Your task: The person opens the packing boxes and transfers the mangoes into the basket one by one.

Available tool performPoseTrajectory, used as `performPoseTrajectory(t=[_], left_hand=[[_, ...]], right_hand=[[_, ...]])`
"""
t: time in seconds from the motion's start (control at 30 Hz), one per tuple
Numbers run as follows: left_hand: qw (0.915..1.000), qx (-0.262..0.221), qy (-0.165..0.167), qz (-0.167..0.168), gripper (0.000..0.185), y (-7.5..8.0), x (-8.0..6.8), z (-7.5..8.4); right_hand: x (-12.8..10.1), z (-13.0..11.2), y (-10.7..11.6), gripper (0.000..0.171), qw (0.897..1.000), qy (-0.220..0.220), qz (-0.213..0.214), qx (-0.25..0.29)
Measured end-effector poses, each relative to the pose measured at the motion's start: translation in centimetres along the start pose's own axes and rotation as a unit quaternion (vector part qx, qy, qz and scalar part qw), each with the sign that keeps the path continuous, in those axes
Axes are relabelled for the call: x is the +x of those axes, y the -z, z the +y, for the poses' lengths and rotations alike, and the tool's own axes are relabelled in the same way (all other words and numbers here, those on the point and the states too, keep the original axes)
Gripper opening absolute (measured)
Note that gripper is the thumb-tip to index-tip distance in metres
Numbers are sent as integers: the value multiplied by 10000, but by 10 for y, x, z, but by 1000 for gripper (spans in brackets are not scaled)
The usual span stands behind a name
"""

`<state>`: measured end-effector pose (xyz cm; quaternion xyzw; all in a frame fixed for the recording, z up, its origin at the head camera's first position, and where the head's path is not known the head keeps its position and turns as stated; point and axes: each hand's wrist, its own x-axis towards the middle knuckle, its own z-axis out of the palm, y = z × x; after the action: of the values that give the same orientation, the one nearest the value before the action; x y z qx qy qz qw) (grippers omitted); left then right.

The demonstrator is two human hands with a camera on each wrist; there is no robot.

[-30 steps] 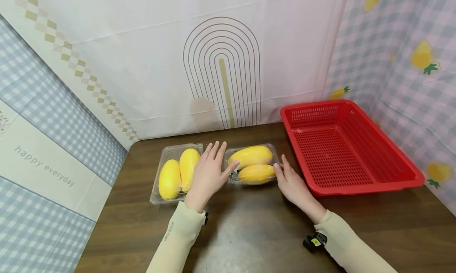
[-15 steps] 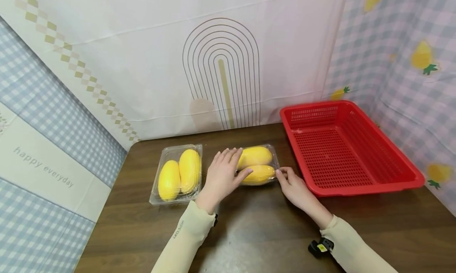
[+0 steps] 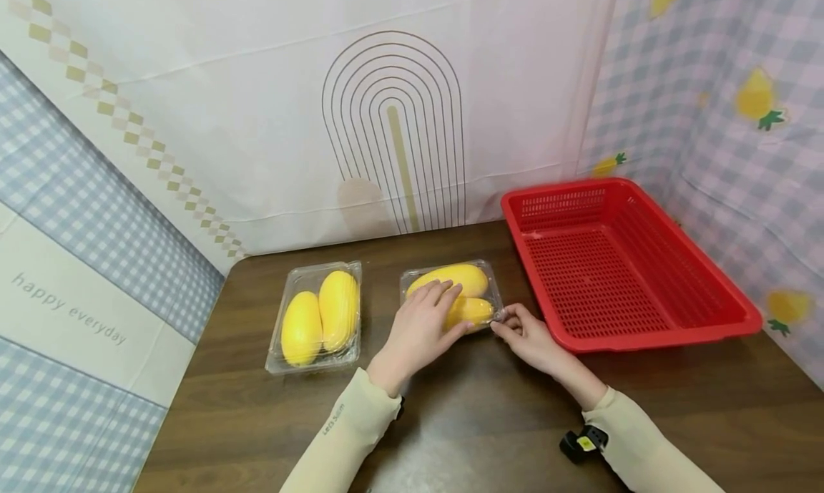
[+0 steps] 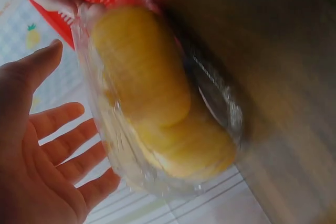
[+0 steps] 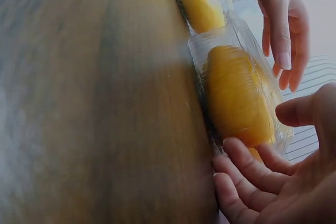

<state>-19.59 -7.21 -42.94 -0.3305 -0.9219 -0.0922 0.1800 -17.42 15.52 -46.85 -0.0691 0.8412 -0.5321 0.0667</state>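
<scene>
Two yellow oblong fruits (image 3: 453, 277) lie in a clear plastic clamshell box (image 3: 496, 293) near the table's middle. Over it, my left hand (image 3: 421, 325) spreads its straight fingers; in the left wrist view the palm and fingers (image 4: 58, 145) stand beside the lid, gripping nothing. At the box's right front corner is my right hand (image 3: 531, 343), its fingers slightly bent. The right wrist view shows its fingertips (image 5: 231, 145) at the box's end, with the thumb apart from them. A second clear clamshell box (image 3: 277, 360) with two similar yellow fruits (image 3: 337, 310) lies to the left.
A red plastic basket (image 3: 644, 339) with slotted walls stands at the right, close beside my right hand. Everything rests on a dark brown wooden table (image 3: 244, 421). Patterned cloths (image 3: 515, 85) hang behind and along both sides.
My left hand has moved right, from between the two boxes to above the middle one. My right hand's fingers have bent and come to that box's right front corner.
</scene>
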Motion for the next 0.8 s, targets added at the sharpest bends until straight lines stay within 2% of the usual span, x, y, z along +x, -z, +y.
performPoseTrajectory(t=[0.13, 0.4, 0.6, 0.8], left_hand=[[9997, -96, -191, 121, 56, -3, 2, 6], [9975, 9, -599, 381, 46, -7, 7, 17], [9957, 136, -812, 433, 43, -11, 11, 22], [9953, 170, -879, 371, 37, -14, 16, 24]], right_hand=[[0, 1, -1, 25, 9990, -156, -128, 390], [5, 5, 0, 29, 9946, -585, -244, 823], [6, 7, 0, 27, 9904, -621, -378, 1175], [8, 7, 0, 30, 9843, -707, -569, 1516]])
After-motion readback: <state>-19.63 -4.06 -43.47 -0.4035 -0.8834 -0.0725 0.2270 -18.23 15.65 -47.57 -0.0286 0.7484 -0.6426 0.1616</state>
